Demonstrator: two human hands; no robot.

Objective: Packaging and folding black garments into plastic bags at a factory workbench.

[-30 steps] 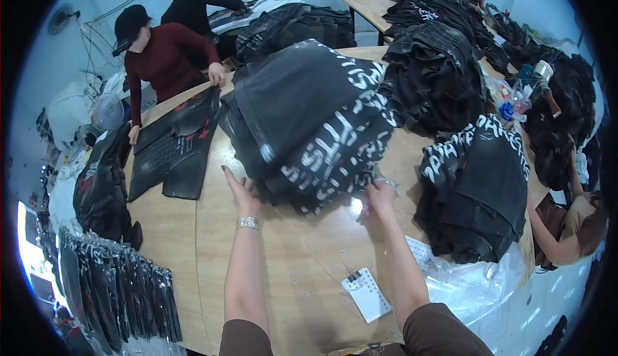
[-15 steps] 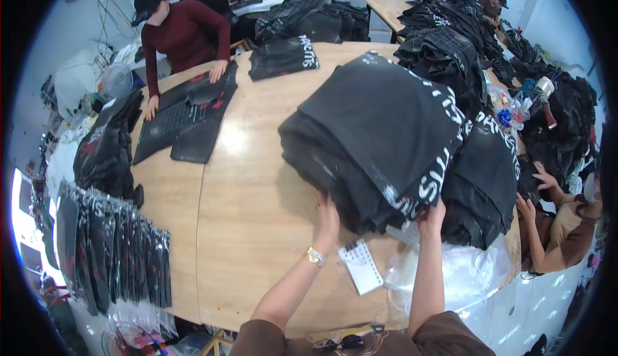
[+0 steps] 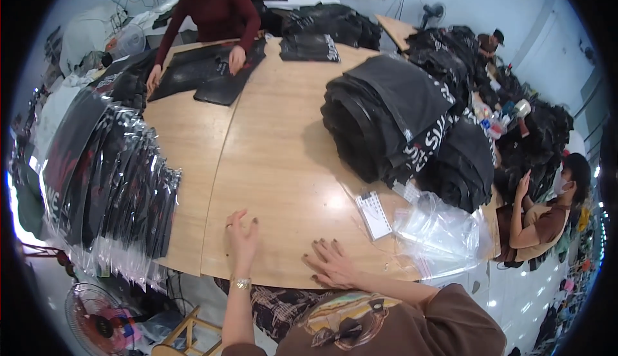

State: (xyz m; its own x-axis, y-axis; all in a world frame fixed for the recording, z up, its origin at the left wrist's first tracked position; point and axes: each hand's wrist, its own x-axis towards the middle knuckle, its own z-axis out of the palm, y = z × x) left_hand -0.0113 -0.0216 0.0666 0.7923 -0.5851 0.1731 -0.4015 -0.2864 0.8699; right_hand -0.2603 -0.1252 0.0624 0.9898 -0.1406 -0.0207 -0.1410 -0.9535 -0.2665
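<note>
While the left hand (image 3: pixel 243 237) and right hand (image 3: pixel 333 264) spread empty near the tabletop (image 3: pixel 273 143) front edge, avoiding the card (image 3: pixel 374 216) seems wise.

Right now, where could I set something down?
The table is bare in its middle, between the bagged clothes and the big clothes pile, beyond the left hand and right hand. Crowded: the right side, with that pile, a white card and clear plastic.

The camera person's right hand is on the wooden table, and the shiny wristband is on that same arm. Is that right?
Not quite: the head view shows the shiny wristband on the other arm, by the left hand. The right hand is on the wooden table, as you said.
</note>
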